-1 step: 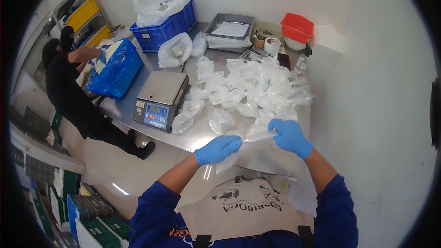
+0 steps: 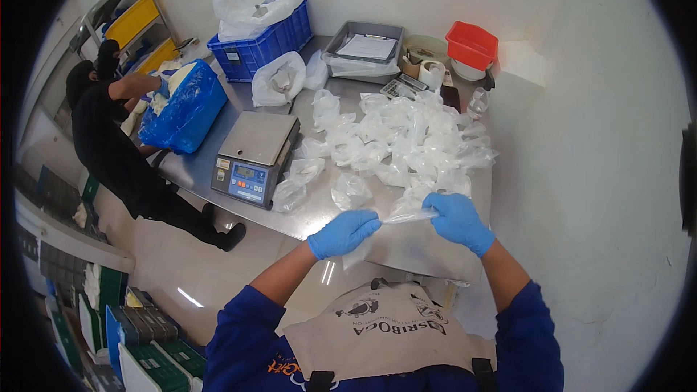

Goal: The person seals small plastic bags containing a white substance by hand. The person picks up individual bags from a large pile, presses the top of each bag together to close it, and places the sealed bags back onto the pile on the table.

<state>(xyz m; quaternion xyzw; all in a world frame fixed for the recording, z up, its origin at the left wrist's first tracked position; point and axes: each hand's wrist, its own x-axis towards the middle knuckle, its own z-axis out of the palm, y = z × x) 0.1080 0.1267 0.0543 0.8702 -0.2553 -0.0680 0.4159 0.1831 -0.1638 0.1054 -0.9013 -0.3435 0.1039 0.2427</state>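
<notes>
At the near edge of the metal table, my two blue-gloved hands stretch a clear plastic bag (image 2: 408, 216) between them. My left hand (image 2: 344, 235) pinches one end, and a loose flap of plastic hangs below it. My right hand (image 2: 459, 225) grips the other end with closed fingers. Just beyond lies a heap of small clear bags (image 2: 406, 134) with white contents. One such bag (image 2: 351, 191) sits apart from the heap, in front of my left hand. Whether the stretched bag holds anything, I cannot tell.
Left of the heap stands a digital scale (image 2: 254, 149). Behind are a blue crate (image 2: 265, 43), a grey tray (image 2: 363, 43) with a clipboard, and a red container (image 2: 472, 45). At far left, a person in black (image 2: 109, 138) reaches into a blue-lined tub (image 2: 185, 112).
My left hand has risen very slightly, and the plastic between my hands lies a little lower and more level. The rest of the table looks the same.
</notes>
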